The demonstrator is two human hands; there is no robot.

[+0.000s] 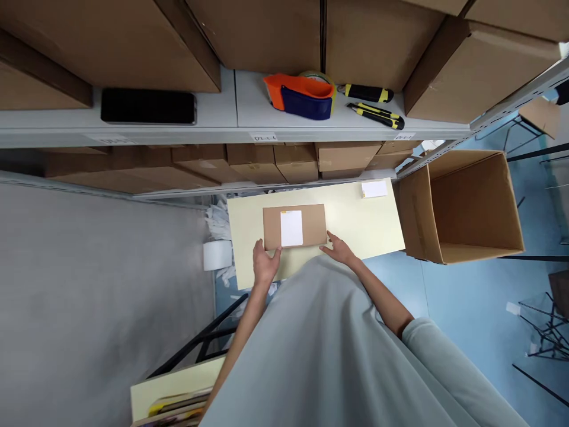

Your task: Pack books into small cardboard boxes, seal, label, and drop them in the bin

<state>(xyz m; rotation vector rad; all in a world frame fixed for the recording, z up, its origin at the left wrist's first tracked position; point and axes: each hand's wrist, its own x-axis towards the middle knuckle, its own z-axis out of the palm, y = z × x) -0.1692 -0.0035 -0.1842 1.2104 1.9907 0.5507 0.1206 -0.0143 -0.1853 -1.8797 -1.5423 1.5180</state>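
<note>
A flat brown cardboard box [313, 225] lies on the pale yellow tabletop [349, 216], with a white label [291, 228] on its upper face. At its near left corner, my left hand [265, 265] grips it, thumb along the front edge and fingers at the left side. My right hand [339, 249] holds the near right corner between thumb and fingers. Toward the far right of the tabletop is a small white box or stack of labels [374, 189].
Above the table runs a grey shelf [213, 135] with large cartons, a black phone [148, 107], an orange and blue tape dispenser [302, 96] and two utility knives [377, 114]. A big open carton [475, 204] stands right; a white roll [217, 255] sits left.
</note>
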